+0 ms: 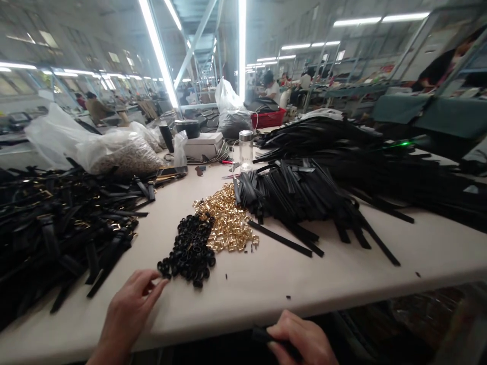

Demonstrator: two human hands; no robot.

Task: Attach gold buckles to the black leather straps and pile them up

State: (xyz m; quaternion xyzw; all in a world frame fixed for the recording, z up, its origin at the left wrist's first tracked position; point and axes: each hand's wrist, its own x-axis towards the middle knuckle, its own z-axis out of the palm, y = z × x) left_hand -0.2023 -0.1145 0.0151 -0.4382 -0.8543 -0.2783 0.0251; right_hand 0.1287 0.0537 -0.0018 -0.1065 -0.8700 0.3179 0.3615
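My left hand (pixel 135 299) is at the near left edge of a pile of small black strap loops (pixel 192 248). Its thumb and forefinger close on one black strap loop (pixel 164 268) at the rim of the pile. Just off the table's front edge, my right hand (pixel 299 337) grips a black strap (pixel 262 333), whose end sticks out to the left of the fingers; the rest of it is hidden. Touching the black loops, a heap of gold buckles (pixel 230 223) lies behind and to their right. Cut black straps (pixel 292 195) are stacked beyond the buckles.
Black straps with gold buckles (pixel 57 233) cover the table's left side. Longer black strips (pixel 380 167) pile up at right. Behind stand a glass jar (pixel 246 154), a white box (pixel 203 147), plastic bags (pixel 125 152) and a red bin (pixel 268 118). People work in the background.
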